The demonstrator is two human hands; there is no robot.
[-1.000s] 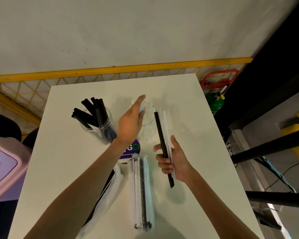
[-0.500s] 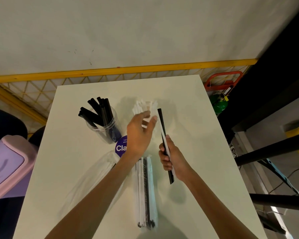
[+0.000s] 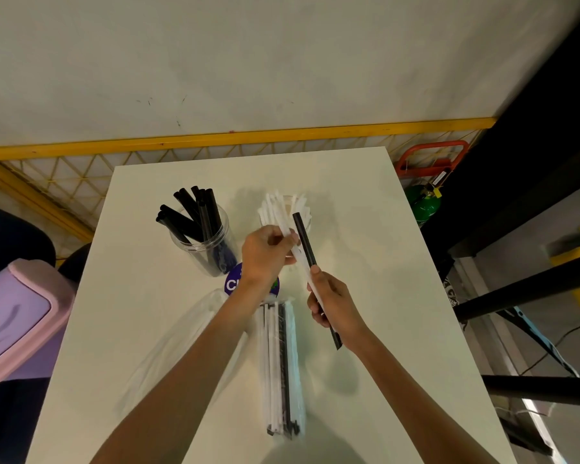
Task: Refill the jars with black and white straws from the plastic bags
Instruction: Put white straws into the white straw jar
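Two plastic bags lie nearest on the worktop (image 3: 365, 229): a clear bag (image 3: 282, 366) holding several white straws and at least one black, and just left of it a flattened bag (image 3: 181, 339) that looks empty. Above them, the right hand (image 3: 332, 306) has its grip curled round a black straw (image 3: 307, 246) and a white straw (image 3: 300, 259) beside it, both pointing away toward the jars. The left hand (image 3: 265, 256) pinches what looks like the far part of that white straw between thumb and fingertips, so the step in hand seems to be sorting white from black.

The next move probably calls for drawing the white one free without dragging the black along, then dropping it into the white-straw jar (image 3: 282, 205). This stands just beyond the left hand and is partly hidden by it. The black-straw jar (image 3: 205, 246) stands to its left, with straws leaning out.

A purple sticker (image 3: 230, 284) lies by the left wrist. A pink bin (image 3: 21, 316) sits off the worktop's left edge. A yellow rail (image 3: 215, 140) and a green canister (image 3: 424, 204) lie beyond.
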